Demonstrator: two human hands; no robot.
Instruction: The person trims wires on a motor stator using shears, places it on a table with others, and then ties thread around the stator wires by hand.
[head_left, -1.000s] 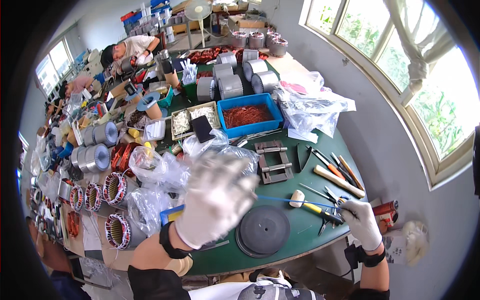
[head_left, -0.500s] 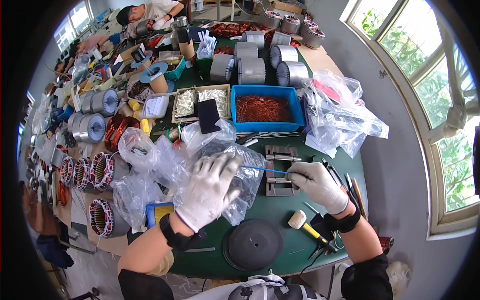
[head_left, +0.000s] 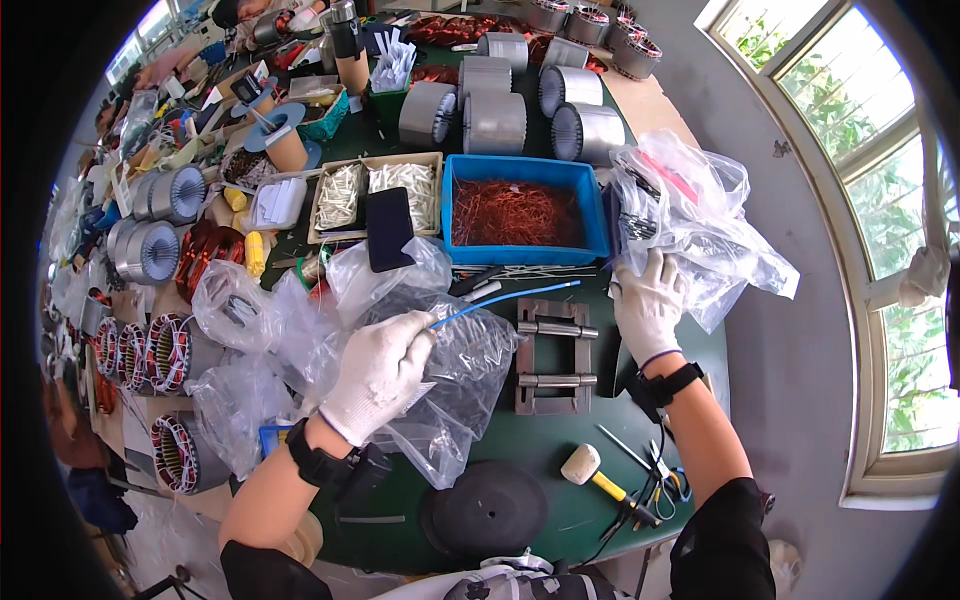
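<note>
In a white glove, my left hand [head_left: 385,370] is closed on one end of a thin blue tube [head_left: 505,298]. The tube's free end points right, over a clear plastic bag [head_left: 460,375]. My right hand [head_left: 650,305], gloved too, rests beside another clear plastic bag [head_left: 700,225] at the table's right side. Its fingers are stretched forward at the bag's near edge, and I see nothing gripped in them. Between the hands lies a metal frame with two rods [head_left: 556,381].
A blue bin [head_left: 450,215] of copper wire scraps stands ahead. Left of it are a tray of white pieces [head_left: 405,180] and a dark phone [head_left: 389,230]. A mallet [head_left: 600,478] and a round black disc [head_left: 485,505] lie near. Wound stators [head_left: 185,350] stand left.
My right hand has let go of the blue tube and moved right and away to the plastic bag. My left hand keeps the tube, whose free end now tilts up.
</note>
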